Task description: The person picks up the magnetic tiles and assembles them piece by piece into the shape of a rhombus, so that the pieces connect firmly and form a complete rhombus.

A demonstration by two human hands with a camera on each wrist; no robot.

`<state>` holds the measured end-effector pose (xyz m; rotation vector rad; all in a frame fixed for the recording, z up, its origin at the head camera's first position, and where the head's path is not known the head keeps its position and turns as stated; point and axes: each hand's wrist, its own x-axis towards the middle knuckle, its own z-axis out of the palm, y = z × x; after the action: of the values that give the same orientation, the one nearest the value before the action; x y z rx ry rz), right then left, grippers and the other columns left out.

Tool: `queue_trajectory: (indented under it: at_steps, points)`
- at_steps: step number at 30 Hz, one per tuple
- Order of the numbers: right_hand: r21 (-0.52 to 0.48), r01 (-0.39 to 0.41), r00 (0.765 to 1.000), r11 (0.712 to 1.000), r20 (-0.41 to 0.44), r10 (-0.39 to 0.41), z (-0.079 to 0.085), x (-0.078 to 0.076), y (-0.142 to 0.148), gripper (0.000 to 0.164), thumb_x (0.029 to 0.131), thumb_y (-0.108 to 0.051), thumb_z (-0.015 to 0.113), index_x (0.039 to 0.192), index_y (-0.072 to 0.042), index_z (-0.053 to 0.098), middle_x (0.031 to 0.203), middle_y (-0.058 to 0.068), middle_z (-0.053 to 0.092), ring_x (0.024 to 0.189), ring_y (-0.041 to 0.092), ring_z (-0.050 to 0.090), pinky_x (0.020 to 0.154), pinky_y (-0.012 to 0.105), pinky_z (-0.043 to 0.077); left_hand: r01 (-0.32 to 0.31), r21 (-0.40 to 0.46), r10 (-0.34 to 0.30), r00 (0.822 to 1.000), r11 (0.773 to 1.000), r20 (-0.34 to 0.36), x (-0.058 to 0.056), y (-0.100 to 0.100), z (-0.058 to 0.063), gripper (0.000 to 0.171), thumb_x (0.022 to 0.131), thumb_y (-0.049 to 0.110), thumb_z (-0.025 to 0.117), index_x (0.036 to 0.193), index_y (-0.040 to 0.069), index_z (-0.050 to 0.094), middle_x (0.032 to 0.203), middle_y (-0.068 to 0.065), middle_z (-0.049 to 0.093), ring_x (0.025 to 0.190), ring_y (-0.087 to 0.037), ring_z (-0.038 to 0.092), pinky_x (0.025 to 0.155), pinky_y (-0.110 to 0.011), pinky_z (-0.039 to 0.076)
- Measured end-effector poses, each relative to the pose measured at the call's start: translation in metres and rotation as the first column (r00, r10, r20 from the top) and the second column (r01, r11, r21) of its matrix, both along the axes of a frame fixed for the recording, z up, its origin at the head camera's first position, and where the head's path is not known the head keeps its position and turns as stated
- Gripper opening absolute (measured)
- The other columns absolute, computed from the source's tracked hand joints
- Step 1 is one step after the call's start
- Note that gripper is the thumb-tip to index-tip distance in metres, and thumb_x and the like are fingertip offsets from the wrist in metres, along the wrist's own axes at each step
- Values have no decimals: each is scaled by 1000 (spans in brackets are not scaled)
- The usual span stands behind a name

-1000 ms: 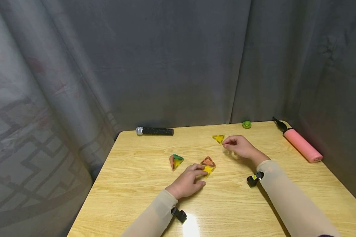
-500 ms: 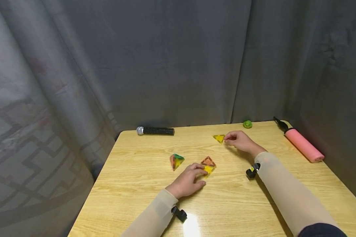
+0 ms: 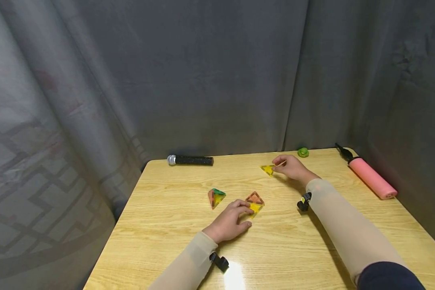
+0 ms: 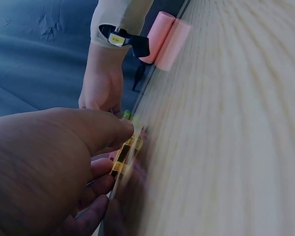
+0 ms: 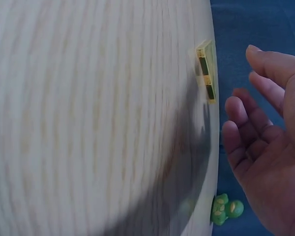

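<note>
On the table, my left hand [image 3: 229, 222] rests its fingers on a yellow triangular magnetic tile [image 3: 255, 208]. An orange triangular tile [image 3: 254, 197] lies against that tile's far side. The yellow tile's edge [image 4: 121, 158] shows by the thumb in the left wrist view. Farther back, my right hand [image 3: 292, 167] hovers beside another yellow triangular tile [image 3: 266, 169]. The right wrist view has the fingers loosely bent, holding nothing, with a gap to that tile [image 5: 207, 73]. Left of the left hand stands a small pointed piece [image 3: 216, 198] of orange, green and yellow tiles.
A black microphone [image 3: 192, 160] with a silver head lies along the table's back edge. Near the back right sits a small green toy [image 3: 303, 152]. A pink hand pump [image 3: 371, 177] with a black nozzle lies along the right side. Grey curtains [image 3: 210, 80] surround the table [image 3: 159, 241].
My right hand has shifted slightly farther back beside the far yellow tile, and its forearm has swung inward. The left hand and the tiles stay in place.
</note>
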<state>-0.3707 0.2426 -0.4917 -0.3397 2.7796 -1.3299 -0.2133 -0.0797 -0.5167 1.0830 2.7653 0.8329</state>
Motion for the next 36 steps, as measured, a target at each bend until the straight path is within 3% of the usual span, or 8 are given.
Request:
queue_trajectory:
  at_steps: [8, 18, 27, 36]
  points:
    - [-3, 18, 1000, 1000, 21, -18, -2, -9, -6, 44, 99, -18, 75, 134, 3, 62, 132, 24, 60, 106, 35, 62, 75, 36, 53, 3, 18, -3, 1000, 1000, 0, 0, -2, -2, 32, 102, 28, 70, 133, 19, 70, 146, 0, 54, 139, -17, 48, 117, -34, 40]
    - [-25, 42, 998, 999, 41, -41, -10, -10, -16, 50, 96, -15, 78, 138, 6, 59, 137, 26, 57, 123, 41, 56, 103, 52, 48, 6, 25, -6, 1000, 1000, 6, 1, -1, 0, 31, 102, 27, 71, 132, 18, 70, 146, 0, 54, 140, -18, 48, 117, -35, 40]
    - [9, 49, 999, 999, 13, -49, -19, -14, -22, 56, 90, -18, 84, 137, 4, 61, 135, 24, 60, 122, 39, 54, 107, 55, 44, 5, 30, -5, 1000, 1000, 15, 1, -4, -2, 30, 103, 27, 70, 132, 19, 70, 146, 0, 54, 140, -18, 47, 117, -35, 39]
    - [38, 39, 999, 999, -4, -39, -16, -10, -27, 54, 88, -12, 86, 134, 6, 62, 132, 25, 60, 121, 40, 55, 108, 55, 43, 4, 39, -5, 1000, 999, 24, 1, -5, -3, 31, 103, 28, 70, 132, 19, 70, 146, 0, 53, 140, -18, 48, 117, -36, 40]
